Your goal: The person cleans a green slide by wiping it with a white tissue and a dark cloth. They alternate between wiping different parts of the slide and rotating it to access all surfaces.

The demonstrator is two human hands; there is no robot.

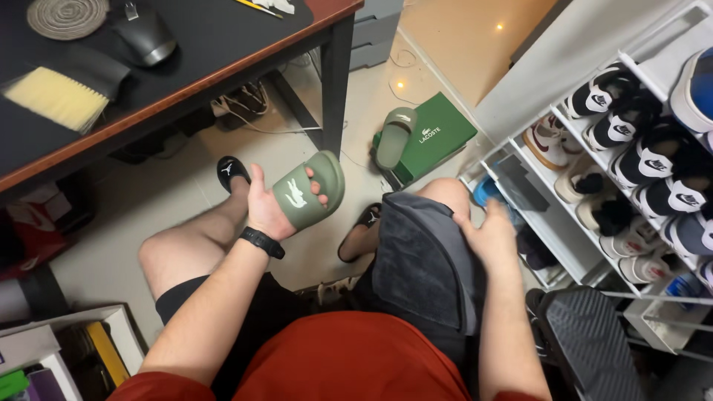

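— What's on the left?

— A brush [56, 96] on the tabletop [223, 37]. Nearer, the left hand [269, 209] is closed around a green slide sandal [308, 191], thumb on the strap, held over the knee.

— And right?

— The right hand [494, 238] rests fingers curled on a dark cloth [420, 263] over the thigh. I'd say it is mid-cleaning; next the cloth must meet the sandal. Its twin [394, 137] leans on a green box [434, 137], far right.

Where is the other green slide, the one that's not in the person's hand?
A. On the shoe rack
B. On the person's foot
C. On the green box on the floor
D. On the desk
C: the second slide lies atop the green box, while the left hand holds its mate.
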